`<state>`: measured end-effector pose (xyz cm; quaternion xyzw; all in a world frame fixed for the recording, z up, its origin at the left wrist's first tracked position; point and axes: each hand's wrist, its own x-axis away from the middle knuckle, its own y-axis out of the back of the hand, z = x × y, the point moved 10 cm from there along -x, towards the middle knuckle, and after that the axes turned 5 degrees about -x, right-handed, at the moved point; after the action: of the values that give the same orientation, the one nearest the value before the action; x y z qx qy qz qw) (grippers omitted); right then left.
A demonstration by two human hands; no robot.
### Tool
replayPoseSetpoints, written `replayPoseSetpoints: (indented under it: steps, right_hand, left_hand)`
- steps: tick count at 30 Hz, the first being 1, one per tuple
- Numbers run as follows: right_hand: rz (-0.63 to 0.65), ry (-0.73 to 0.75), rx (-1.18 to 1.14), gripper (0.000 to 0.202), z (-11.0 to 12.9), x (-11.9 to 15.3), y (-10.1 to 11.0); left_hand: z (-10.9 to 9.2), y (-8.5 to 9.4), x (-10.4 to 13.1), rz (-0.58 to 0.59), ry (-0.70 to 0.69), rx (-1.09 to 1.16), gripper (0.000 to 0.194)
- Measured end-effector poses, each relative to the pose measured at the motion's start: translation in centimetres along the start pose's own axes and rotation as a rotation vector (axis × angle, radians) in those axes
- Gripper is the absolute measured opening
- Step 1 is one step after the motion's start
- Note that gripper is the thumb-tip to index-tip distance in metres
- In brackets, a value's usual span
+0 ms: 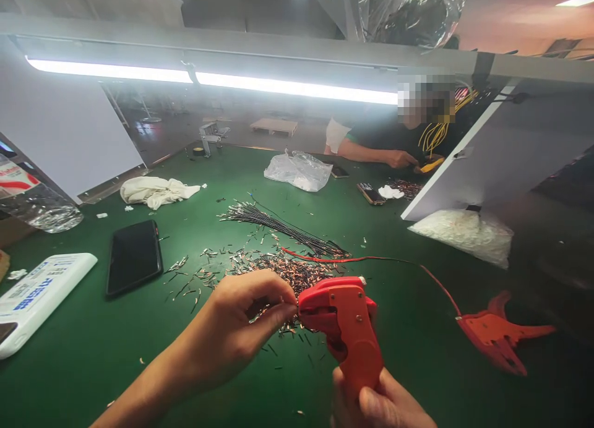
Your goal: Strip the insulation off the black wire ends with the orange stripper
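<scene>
My right hand (378,403) grips the handle of a red wire stripper (357,335), its jaws facing left. The fingertips of my left hand (250,310) are pinched together right at the stripper's jaws; what they hold is too small and hidden to make out. Behind both hands lies a pile of short wire offcuts (278,264), black with coppery ends, partly covered by the left hand and the stripper. Just beyond the pile rests a bundle of thin black wires (283,227) with stripped ends on the left.
A second red wire stripper (496,332) lies at right, a thin red cord (334,260) reaching it. At left are a phone (134,258), a white power bank (44,298) and a bottle (41,199). Across the table, a co-worker's hand (401,159) handles yellow wires. Plastic bag (299,170) at back.
</scene>
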<state>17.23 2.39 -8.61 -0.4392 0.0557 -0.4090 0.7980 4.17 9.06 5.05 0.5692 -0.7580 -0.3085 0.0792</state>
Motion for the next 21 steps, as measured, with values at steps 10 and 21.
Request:
replayPoseSetpoints:
  steps: [10,21]
  right_hand:
    - [0.146,-0.046,0.074,0.066,-0.7,-0.5,0.3]
    - [0.152,-0.042,0.062,0.047,-1.6,-0.8,0.2]
  left_hand:
    - [1.6,-0.9,0.0,0.139,0.204,0.278,0.018]
    - [1.5,-1.1,0.1,0.126,0.209,0.195,0.02]
